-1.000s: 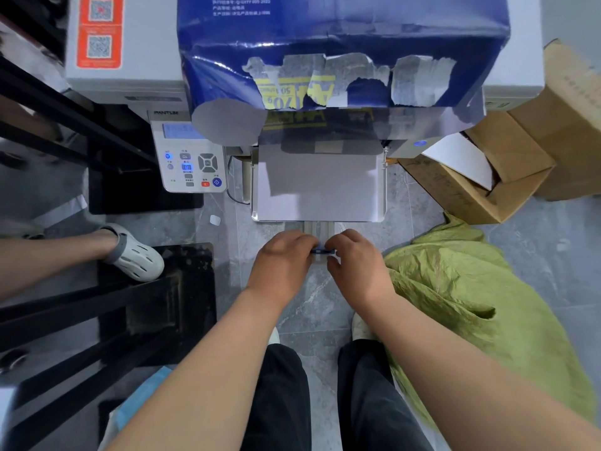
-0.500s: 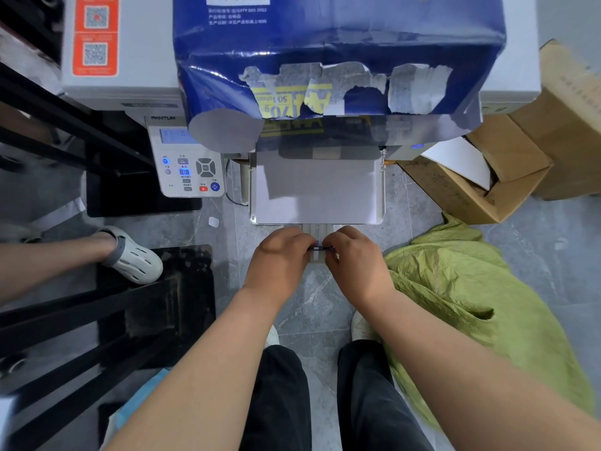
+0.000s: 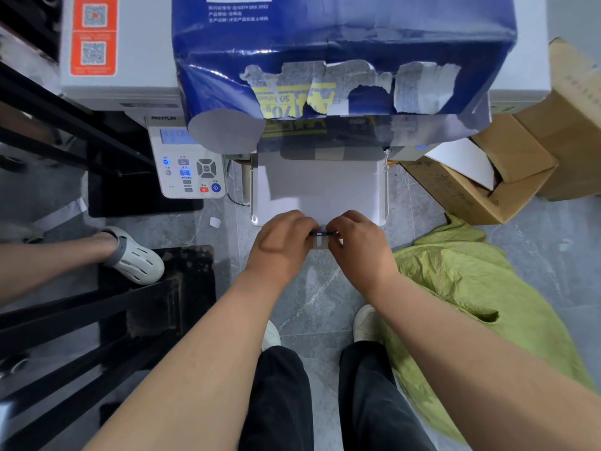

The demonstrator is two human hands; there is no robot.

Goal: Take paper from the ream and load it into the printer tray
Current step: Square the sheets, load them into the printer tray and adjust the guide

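Note:
A torn blue paper ream (image 3: 341, 56) lies on top of the white printer (image 3: 123, 50). Below it the printer tray (image 3: 383, 190) sticks out toward me with white paper (image 3: 318, 187) lying flat in it. My left hand (image 3: 279, 245) and my right hand (image 3: 357, 245) meet at the tray's front edge. Both pinch a small blue-and-grey guide tab (image 3: 322, 237) on the tray's extension, thumbs and fingers closed on it. The tab is mostly hidden by my fingers.
The printer's control panel (image 3: 188, 167) is lit at the left. Open cardboard boxes (image 3: 487, 183) stand at the right, a green sheet of fabric (image 3: 471, 288) lies on the floor. Another person's foot in a white clog (image 3: 136, 255) rests on a black frame (image 3: 97, 314) at the left.
Both hands have slid forward with the tab, closing the gap to the tray's front edge and the paper.

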